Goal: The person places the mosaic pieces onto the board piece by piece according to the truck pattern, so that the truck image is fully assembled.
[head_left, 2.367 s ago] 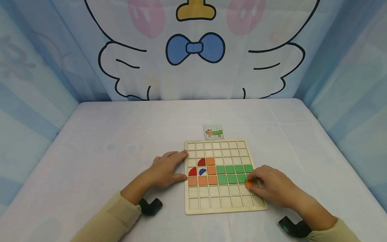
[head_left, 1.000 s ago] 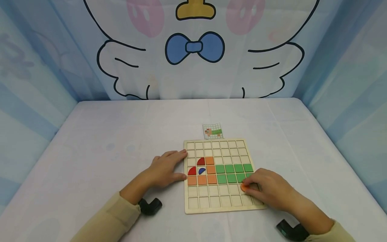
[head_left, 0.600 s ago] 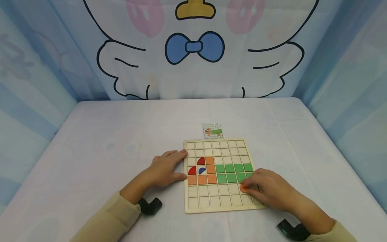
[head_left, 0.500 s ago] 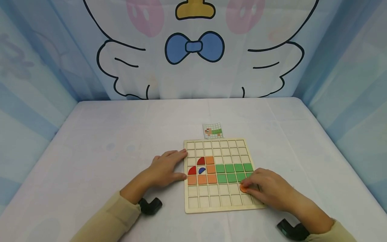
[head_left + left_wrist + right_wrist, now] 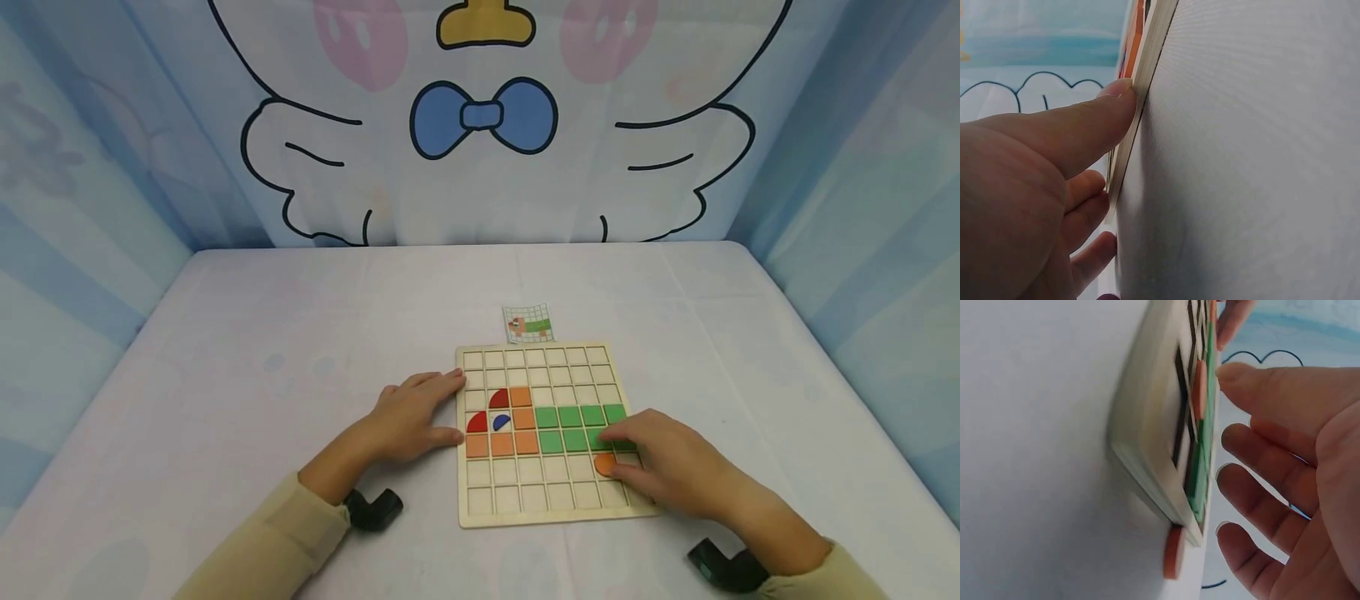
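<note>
A wooden grid board [image 5: 525, 502] lies on the table with flat coloured tiles in its cells. An orange disc [image 5: 603, 464] sits in a cell below the green tiles [image 5: 573, 440]. My right hand [image 5: 675, 462] hovers over the board's right side, thumb and fingers spread apart; the thumb tip is right by the disc. In the right wrist view nothing lies between those fingers, and a second orange disc [image 5: 1174, 552] is beside the board's edge, hidden from the head view. My left hand [image 5: 408, 421] rests against the board's left edge, its thumb [image 5: 1100, 122] touching the rim.
A small picture card [image 5: 528, 323] with a gridded orange-and-green figure lies just beyond the board. Red quarter-round tiles [image 5: 477, 422], a blue-and-white tile [image 5: 502, 422] and orange square tiles [image 5: 501, 445] fill cells at the left. A printed curtain [image 5: 480, 192] hangs behind the table.
My right hand brought the orange disc leftward into a cell below the green tiles, then its fingers parted and let go of it. The left hand stayed at the board's edge.
</note>
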Demonstrator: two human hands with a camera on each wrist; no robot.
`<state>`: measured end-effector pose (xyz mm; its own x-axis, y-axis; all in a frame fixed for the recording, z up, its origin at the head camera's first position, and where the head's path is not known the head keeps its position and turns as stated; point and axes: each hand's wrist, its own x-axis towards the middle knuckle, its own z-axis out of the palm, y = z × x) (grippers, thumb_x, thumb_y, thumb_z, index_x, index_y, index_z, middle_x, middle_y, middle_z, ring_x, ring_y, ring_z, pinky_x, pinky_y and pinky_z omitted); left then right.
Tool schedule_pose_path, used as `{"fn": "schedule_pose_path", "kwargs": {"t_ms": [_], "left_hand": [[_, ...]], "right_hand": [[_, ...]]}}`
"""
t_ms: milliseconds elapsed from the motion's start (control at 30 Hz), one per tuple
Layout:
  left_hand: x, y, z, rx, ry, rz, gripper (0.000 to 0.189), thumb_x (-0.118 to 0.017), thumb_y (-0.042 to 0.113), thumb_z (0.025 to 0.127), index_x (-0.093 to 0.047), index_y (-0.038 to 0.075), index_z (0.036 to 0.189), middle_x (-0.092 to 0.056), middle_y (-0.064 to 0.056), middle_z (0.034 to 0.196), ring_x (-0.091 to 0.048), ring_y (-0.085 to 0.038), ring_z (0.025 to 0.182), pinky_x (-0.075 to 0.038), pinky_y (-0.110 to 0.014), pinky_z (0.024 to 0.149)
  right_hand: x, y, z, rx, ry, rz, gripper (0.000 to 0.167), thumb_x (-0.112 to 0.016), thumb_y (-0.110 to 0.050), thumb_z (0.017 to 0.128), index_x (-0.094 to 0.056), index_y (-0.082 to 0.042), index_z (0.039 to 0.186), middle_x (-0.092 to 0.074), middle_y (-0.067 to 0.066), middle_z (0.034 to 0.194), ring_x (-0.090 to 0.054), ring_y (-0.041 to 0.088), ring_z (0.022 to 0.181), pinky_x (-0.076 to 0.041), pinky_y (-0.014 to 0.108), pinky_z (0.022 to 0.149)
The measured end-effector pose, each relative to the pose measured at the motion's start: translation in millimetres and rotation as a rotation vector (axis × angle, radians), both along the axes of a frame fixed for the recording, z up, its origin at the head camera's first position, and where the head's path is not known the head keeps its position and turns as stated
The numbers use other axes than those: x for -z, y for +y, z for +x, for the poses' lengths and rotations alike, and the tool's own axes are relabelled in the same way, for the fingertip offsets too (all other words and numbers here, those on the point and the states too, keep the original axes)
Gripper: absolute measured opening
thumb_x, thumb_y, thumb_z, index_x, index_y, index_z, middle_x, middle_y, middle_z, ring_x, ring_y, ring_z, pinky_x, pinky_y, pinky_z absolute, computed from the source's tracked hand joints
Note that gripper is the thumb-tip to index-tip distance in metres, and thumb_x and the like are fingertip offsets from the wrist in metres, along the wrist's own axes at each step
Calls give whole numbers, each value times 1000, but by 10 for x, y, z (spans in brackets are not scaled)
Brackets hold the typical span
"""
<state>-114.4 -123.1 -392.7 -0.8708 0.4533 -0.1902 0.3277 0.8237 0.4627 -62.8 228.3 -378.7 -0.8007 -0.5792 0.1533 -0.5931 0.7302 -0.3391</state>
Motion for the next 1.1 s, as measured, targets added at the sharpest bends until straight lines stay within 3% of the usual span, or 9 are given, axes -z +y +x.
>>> {"fn": "schedule_pose_path", "kwargs": {"t_ms": [167, 333, 533, 833, 1100], "left_hand": [[5, 2, -1, -2, 1, -1, 80, -78, 39, 87, -40, 17, 154, -35, 1, 159, -29, -30, 145, -30, -56, 104], [3, 7, -2, -3, 0, 1, 81, -78, 39, 86, -41, 17, 154, -35, 1, 159, -29, -30, 145, -30, -57, 104], [4, -4, 2, -3, 2, -1, 81, -78, 40, 87, -40, 17, 154, -35, 2, 160, -29, -29, 145, -30, -56, 104], [12, -10, 5, -6, -2, 10, 81, -78, 39, 87, -40, 17, 155, -35, 2, 160, -28, -28, 145, -29, -56, 104], [9, -7, 6, -9, 2, 6, 80, -78, 39, 87, -40, 17, 154, -35, 2, 159, -29, -28, 145, -29, -56, 105]], "right_hand": [[-69, 132, -28, 54, -25, 4, 49, -83, -20, 82, -68, -8, 127, -64, -7, 104, -57, 12, 91, -51, 37, 78], [-134, 269, -58, 149, -111, 58, 56, -83, -19, 82, -64, -6, 133, -66, 8, 121, -61, 31, 112, -49, 52, 90], [-94, 359, -94, 214, -174, 92, 58, -83, -21, 82, -63, -3, 133, -64, 16, 126, -58, 39, 117, -45, 57, 95], [23, 392, -146, 247, -119, 71, 40, -82, -19, 83, -72, -5, 119, -68, 11, 115, -60, 37, 112, -47, 56, 92], [29, 362, -178, 233, -77, 82, 23, -81, -17, 85, -78, -9, 106, -71, 5, 106, -63, 33, 106, -49, 54, 89]]}}
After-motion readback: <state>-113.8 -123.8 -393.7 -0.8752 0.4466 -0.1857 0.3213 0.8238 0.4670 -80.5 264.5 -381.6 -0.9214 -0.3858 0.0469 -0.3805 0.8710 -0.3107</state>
